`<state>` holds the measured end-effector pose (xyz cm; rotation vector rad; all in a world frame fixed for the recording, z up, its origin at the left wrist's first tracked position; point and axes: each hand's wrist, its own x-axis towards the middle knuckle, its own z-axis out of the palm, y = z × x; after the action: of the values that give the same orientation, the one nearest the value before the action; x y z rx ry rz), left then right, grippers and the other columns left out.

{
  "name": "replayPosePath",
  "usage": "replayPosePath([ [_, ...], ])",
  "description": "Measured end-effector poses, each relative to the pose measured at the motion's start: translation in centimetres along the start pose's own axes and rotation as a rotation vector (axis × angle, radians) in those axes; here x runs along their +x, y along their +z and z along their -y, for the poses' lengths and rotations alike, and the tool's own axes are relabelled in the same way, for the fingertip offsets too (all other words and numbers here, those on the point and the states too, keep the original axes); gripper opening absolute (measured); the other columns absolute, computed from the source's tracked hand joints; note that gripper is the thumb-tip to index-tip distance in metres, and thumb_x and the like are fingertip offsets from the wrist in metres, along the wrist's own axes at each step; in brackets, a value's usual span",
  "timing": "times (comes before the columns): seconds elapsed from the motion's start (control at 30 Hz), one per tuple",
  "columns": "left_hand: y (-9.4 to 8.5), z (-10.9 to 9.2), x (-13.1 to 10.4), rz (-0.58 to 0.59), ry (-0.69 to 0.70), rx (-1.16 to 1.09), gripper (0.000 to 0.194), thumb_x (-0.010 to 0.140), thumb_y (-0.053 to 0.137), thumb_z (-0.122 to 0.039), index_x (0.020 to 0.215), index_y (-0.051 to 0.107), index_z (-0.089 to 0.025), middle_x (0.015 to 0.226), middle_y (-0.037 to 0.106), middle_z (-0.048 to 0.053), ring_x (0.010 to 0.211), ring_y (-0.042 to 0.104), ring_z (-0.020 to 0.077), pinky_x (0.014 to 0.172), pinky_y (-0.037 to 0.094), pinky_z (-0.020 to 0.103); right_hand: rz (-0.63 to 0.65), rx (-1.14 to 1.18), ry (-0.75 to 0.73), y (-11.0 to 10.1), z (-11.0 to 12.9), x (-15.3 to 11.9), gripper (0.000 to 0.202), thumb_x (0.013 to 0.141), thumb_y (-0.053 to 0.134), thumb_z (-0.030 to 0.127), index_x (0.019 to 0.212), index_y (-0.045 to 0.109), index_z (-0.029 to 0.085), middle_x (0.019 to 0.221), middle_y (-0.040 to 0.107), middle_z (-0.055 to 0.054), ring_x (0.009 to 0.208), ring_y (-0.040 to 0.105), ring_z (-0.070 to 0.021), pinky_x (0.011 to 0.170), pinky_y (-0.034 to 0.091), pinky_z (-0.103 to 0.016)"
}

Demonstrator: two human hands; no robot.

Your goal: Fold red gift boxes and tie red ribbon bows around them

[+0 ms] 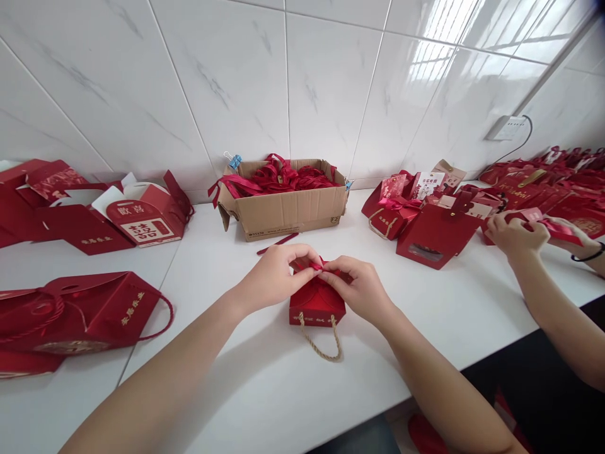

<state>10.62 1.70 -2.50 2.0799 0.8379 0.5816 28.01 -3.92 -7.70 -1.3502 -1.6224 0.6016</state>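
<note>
The left hand (276,277) and right hand (360,285) partly hide the ribbon (316,267) (shape unclear).

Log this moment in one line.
left hand: pinching red ribbon | right hand: pinching red ribbon | small red box: beneath both hands | rope handle: near side

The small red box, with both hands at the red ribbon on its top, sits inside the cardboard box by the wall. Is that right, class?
Not quite: the head view shows the small red box on the white table, in front of the cardboard box. The rest holds: the left hand and right hand are at the red ribbon on its top.
</note>
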Motion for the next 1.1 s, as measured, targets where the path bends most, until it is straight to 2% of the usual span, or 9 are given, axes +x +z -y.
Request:
replayPosePath([
  [0.13,0.4,-0.1,-0.1,-0.033,0.006,-0.005,0.013,0.085,0.052,-0.026,0.084,0.064,-0.02,0.089,0.069,0.001,0.081,0.063,0.0147,0.072,0.051,0.026,0.044,0.008,0.034,0.0,0.3,-0.1,0.017,0.088,0.054,0.028,0.085,0.07,0.025,0.079,0.066,-0.003,0.072,0.06,-0.0174,0.064,0.048,-0.032],
  [0.2,0.4,-0.1,-0.1,-0.014,0.009,-0.006,0.012,0.085,0.054,-0.027,0.087,0.063,-0.021,0.091,0.068,0.0,0.083,0.063,0.0148,0.074,0.051,0.027,0.03,-0.01,0.052,0.0,0.3,-0.2,0.018,0.088,0.053,0.028,0.082,0.069,0.024,0.085,0.064,-0.005,0.081,0.06,-0.0201,0.073,0.049,-0.037],
  [0.37,0.3,0.1,0.0,0.067,-0.015,0.072,0.018,0.08,0.059,-0.024,0.098,0.057,-0.024,0.092,0.067,-0.001,0.082,0.062,0.0152,0.073,0.05,0.027,0.01,-0.023,0.167,0.0,0.3,-0.1,0.017,0.085,0.058,0.032,0.075,0.07,0.024,0.13,0.053,-0.007,0.127,0.041,-0.0312,0.103,0.03,-0.056],
  [0.47,0.3,0.2,0.0,0.082,-0.014,0.093,0.019,0.082,0.054,-0.021,0.1,0.055,-0.024,0.087,0.066,-0.001,0.078,0.061,0.0154,0.069,0.049,0.027,0.073,0.123,0.277,-0.2,0.4,0.0,0.02,0.085,0.058,0.037,0.077,0.071,0.024,0.139,0.047,-0.006,0.135,0.035,-0.0303,0.105,0.032,-0.052],
  [0.57,0.2,0.3,0.0,0.062,-0.022,0.107,0.021,0.082,0.054,-0.022,0.103,0.053,-0.024,0.089,0.065,0.0,0.08,0.061,0.0164,0.071,0.049,0.029,0.116,0.307,0.354,-0.4,0.2,0.2,0.024,0.083,0.06,0.043,0.077,0.072,0.023,0.141,0.045,-0.006,0.134,0.038,-0.0297,0.101,0.04,-0.045],
  [0.73,0.2,0.9,0.2,-0.046,-0.029,0.29,0.009,0.079,0.06,-0.03,0.079,0.058,-0.021,0.092,0.061,0.002,0.085,0.059,0.0197,0.074,0.048,0.034,0.146,0.543,0.4,-0.4,-0.4,0.3,0.023,0.079,0.067,0.045,0.075,0.073,0.023,0.14,0.048,-0.006,0.136,0.035,-0.0262,0.102,0.039,-0.038],
  [0.83,0.7,1.5,0.6,-0.026,0.026,0.26,0.009,0.081,0.057,-0.025,0.074,0.06,-0.02,0.091,0.06,0.002,0.083,0.059,0.018,0.075,0.049,0.033,0.124,0.561,0.368,-0.4,-0.4,0.5,0.018,0.078,0.069,0.041,0.072,0.074,0.024,0.131,0.057,-0.008,0.142,0.024,-0.0239,0.104,0.035,-0.038],
  [0.9,1.3,2.1,0.9,-0.073,0.04,0.219,0.007,0.08,0.056,-0.02,0.075,0.061,-0.02,0.091,0.061,0.002,0.083,0.059,0.0176,0.075,0.05,0.033,0.111,0.534,0.353,-0.5,-0.4,0.6,0.015,0.077,0.069,0.038,0.071,0.075,0.025,0.13,0.059,-0.008,0.144,0.019,-0.0231,0.105,0.035,-0.038],
  [1.1,2.8,3.3,1.4,-0.211,0.068,0.183,0.007,0.08,0.056,-0.021,0.074,0.059,-0.019,0.087,0.06,0.003,0.082,0.058,0.0181,0.072,0.051,0.033,0.078,0.458,0.368,-0.8,-0.9,1.0,0.016,0.077,0.066,0.031,0.063,0.074,0.024,0.13,0.058,-0.005,0.143,0.021,-0.0257,0.104,0.035,-0.04],
])
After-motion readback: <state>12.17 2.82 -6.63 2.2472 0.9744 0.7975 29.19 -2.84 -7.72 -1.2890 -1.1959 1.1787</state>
